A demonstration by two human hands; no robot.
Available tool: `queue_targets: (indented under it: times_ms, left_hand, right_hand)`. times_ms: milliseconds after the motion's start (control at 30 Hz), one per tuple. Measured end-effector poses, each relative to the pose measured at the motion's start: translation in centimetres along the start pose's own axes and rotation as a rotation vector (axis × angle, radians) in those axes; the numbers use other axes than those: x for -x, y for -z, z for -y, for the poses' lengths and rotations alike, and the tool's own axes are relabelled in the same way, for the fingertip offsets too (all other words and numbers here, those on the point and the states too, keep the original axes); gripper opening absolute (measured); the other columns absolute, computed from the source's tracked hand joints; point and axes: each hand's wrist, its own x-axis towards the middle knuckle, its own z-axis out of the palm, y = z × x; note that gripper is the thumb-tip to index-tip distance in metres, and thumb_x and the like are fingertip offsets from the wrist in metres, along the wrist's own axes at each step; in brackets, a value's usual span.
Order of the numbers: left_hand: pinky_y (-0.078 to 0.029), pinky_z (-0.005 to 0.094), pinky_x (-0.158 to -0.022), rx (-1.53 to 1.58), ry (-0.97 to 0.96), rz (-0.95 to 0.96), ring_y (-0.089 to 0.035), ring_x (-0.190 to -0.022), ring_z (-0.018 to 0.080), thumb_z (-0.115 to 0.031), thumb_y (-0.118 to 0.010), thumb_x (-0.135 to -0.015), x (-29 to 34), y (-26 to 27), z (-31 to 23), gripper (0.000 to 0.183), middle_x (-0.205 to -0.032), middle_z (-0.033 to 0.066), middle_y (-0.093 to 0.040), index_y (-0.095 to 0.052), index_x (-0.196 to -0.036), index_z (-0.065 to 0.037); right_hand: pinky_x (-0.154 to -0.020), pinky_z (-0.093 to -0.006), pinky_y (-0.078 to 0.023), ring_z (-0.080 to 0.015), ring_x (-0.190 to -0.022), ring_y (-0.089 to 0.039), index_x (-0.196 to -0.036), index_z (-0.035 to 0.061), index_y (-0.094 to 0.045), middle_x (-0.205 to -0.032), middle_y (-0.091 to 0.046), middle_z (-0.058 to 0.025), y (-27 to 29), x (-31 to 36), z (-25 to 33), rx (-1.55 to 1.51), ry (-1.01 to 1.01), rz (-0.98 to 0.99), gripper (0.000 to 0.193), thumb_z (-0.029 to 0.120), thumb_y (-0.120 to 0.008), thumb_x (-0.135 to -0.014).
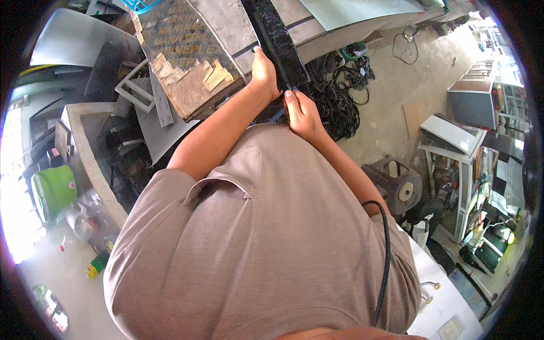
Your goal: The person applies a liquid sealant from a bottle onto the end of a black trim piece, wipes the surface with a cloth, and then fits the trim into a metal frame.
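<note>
A long black strip (276, 35) with a rough, shiny surface lies across the work table, its near end sticking out past the table's edge. My left hand (264, 73) is closed at the strip's left side, thumb pointing away from me; its other fingers are hidden. Just right of it, by the strip's near end, my right hand (303, 115) pinches thumb against fingers. Something thin and dark shows at those fingertips, too small to make out. Both hands are close together in front of my waist.
A worn board (187, 54) with torn paper covers the table's left part. A pale sheet (357, 11) lies at the far right. Tangled black strips (340, 96) heap on the floor beside the table. A metal-framed rack (462, 170) stands right, a green case (54, 192) left.
</note>
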Motion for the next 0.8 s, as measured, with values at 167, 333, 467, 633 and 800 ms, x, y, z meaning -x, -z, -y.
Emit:
queue_targets:
  times_ms: [167, 333, 467, 633, 800]
  left_hand:
    - [-0.051, 0.0525, -0.090, 0.021, -0.014, 0.053, -0.064, -0.099, 0.0335, -0.053, -0.019, -0.101, -0.2, 0.6, 0.9, 0.062, -0.113, 0.0139, -0.066, -0.059, -0.120, -0.010]
    - [-0.051, 0.0511, -0.091, -0.031, -0.009, -0.009, -0.065, -0.097, 0.0344, -0.052, -0.020, -0.101, 0.4, -0.1, 0.8, 0.061, -0.112, 0.0145, -0.066, -0.059, -0.119, -0.009]
    - [-0.051, 0.0503, -0.091, -0.032, -0.011, -0.007, -0.065, -0.097, 0.0345, -0.052, -0.019, -0.101, 0.4, 0.0, 0.9, 0.062, -0.112, 0.0146, -0.066, -0.059, -0.119, -0.009]
    - [-0.051, 0.0516, -0.091, -0.017, 0.003, -0.005, -0.064, -0.098, 0.0347, -0.053, -0.019, -0.101, 1.0, 0.0, 0.4, 0.063, -0.112, 0.0152, -0.066, -0.059, -0.119, -0.008]
    - [-0.050, 0.0532, -0.091, -0.029, 0.009, 0.026, -0.064, -0.099, 0.0356, -0.054, -0.018, -0.101, 0.6, 0.4, 0.0, 0.064, -0.113, 0.0151, -0.065, -0.058, -0.121, -0.008]
  right_hand:
    - [-0.058, -0.0364, -0.040, -0.0208, -0.059, -0.048, -0.077, -0.0016, -0.051, -0.063, -0.050, -0.0114, -0.7, 0.1, -0.9, 0.098, 0.001, -0.058, 0.035, 0.023, -0.045, -0.102]
    - [-0.057, -0.0390, -0.040, -0.0278, -0.056, -0.047, -0.076, -0.0022, -0.051, -0.062, -0.050, -0.0162, -0.6, -0.2, -0.4, 0.098, 0.036, -0.114, 0.034, 0.021, -0.046, -0.101]
    - [-0.056, -0.0380, -0.039, -0.0229, -0.056, -0.047, -0.074, -0.0009, -0.051, -0.060, -0.050, -0.0120, -0.7, -0.2, -1.3, 0.087, 0.031, -0.119, 0.035, 0.022, -0.047, -0.101]
    - [-0.053, -0.0305, -0.036, -0.0100, -0.058, -0.044, -0.077, 0.0020, -0.053, -0.062, -0.049, -0.0009, 0.7, 0.4, -0.7, -0.311, -0.223, 0.133, 0.036, 0.025, -0.046, -0.103]
    - [-0.055, -0.0307, -0.038, -0.0109, -0.059, -0.044, -0.080, 0.0004, -0.054, -0.064, -0.051, -0.0026, 0.9, 0.9, 0.4, -0.168, -0.105, 0.129, 0.036, 0.026, -0.045, -0.103]
